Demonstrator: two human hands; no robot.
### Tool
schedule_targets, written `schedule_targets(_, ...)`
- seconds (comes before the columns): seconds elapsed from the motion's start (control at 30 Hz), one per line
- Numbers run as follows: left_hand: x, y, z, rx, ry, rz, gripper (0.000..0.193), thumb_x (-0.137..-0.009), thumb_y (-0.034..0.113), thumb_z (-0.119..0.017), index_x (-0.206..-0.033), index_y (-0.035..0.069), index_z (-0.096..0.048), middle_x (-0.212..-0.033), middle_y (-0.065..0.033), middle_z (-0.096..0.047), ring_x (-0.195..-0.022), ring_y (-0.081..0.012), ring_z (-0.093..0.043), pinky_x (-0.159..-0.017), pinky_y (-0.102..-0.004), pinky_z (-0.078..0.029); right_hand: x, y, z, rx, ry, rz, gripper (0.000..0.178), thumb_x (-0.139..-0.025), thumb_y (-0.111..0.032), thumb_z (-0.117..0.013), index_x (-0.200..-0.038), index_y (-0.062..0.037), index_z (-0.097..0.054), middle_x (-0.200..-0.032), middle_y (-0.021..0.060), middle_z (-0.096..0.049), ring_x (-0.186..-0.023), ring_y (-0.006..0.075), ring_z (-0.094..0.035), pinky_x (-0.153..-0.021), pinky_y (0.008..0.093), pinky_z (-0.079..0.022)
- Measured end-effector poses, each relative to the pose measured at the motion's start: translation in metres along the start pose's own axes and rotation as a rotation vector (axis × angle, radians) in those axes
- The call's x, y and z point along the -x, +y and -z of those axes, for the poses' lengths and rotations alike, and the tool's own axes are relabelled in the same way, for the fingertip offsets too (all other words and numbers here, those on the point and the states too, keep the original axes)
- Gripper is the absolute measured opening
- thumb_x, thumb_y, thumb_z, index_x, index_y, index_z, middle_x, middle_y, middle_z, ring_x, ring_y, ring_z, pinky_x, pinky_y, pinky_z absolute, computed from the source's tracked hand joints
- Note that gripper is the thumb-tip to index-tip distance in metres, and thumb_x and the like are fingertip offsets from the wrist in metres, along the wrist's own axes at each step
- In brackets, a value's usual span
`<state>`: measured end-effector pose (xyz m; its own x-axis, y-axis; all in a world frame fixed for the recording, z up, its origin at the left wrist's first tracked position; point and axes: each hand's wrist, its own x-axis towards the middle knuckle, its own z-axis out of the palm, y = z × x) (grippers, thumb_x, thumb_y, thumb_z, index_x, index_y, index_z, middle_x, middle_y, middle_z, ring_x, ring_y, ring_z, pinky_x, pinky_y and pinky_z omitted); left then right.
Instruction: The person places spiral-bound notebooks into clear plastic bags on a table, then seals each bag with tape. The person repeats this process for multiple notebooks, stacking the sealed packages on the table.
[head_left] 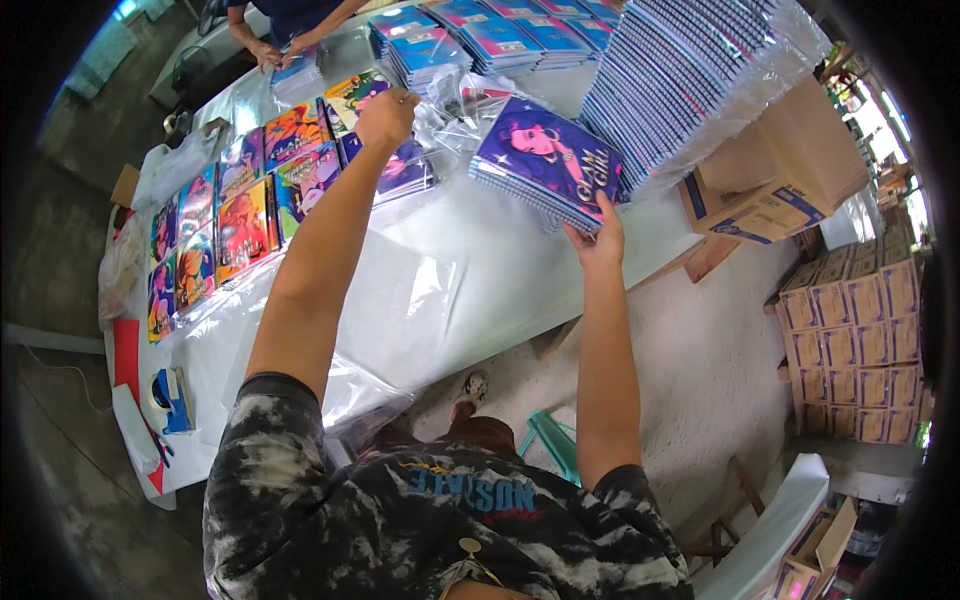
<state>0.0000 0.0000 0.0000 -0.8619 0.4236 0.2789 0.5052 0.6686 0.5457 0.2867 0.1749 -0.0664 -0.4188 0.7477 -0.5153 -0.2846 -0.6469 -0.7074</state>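
My right hand (600, 243) grips the near corner of a small stack of spiral notebooks (545, 160) with a purple cover that shows a pink-haired figure. My left hand (387, 118) is closed, with the arm stretched over the far part of the table. Whatever its fingers hold, if anything, is hidden. Beside that hand lies crumpled clear plastic (450, 110). Below and left of it, rows of notebooks with bright, varied covers (243, 225) lie on the white table (400, 310).
A tall leaning stack of notebooks (665, 85) in plastic stands at right, near an open cardboard box (780, 170). Blue notebook piles (500, 45) line the far side. A co-worker's hands (280, 52) work at upper left. A tape dispenser (175, 400) sits at the left edge; stacked cartons (855, 340) stand right.
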Motion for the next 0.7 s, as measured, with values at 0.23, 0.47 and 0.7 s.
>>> schedule_targets(0.23, 0.022, -0.001, -0.001, 0.431, -0.061, -0.076, 0.031, -0.084, 0.037, -0.06, -0.09, 0.008, -0.068, -0.068, -0.01, -0.064, -0.063, -0.0231, -0.062, -0.061, -0.0342, -0.047, 0.016, -0.027, 0.015, -0.522, -0.023, -0.163, 0.033, -0.082, -0.032, -0.062, -0.105, -0.0091, -0.058, -0.101, 0.0092, -0.062, -0.088, 0.0295, -0.061, -0.07, 0.0451, -0.055)
schedule_targets(0.47, 0.007, -0.036, -0.007, 0.381, 0.037, 0.033, 0.033, -0.082, 0.04, -0.062, -0.082, 0.008, -0.067, -0.065, -0.0129, -0.063, -0.062, -0.0267, -0.062, -0.06, -0.037, -0.046, 0.023, -0.012, 0.005, -0.482, 0.003, -0.14, 0.028, -0.084, -0.03, -0.058, -0.105, -0.0118, -0.059, -0.103, 0.0106, -0.062, -0.091, 0.0304, -0.061, -0.07, 0.0463, -0.054)
schedule_targets(0.7, -0.003, 0.014, 0.054, 0.108, -0.011, -0.074, 0.029, -0.08, 0.039, -0.062, -0.087, 0.011, -0.068, -0.074, -0.0106, -0.065, -0.073, -0.0285, -0.063, -0.065, -0.0381, -0.047, 0.029, -0.006, 0.012, -0.283, -0.189, -0.054, 0.031, -0.084, -0.031, -0.057, -0.106, -0.008, -0.059, -0.097, 0.011, -0.065, -0.082, 0.0296, -0.064, -0.068, 0.0465, -0.056)
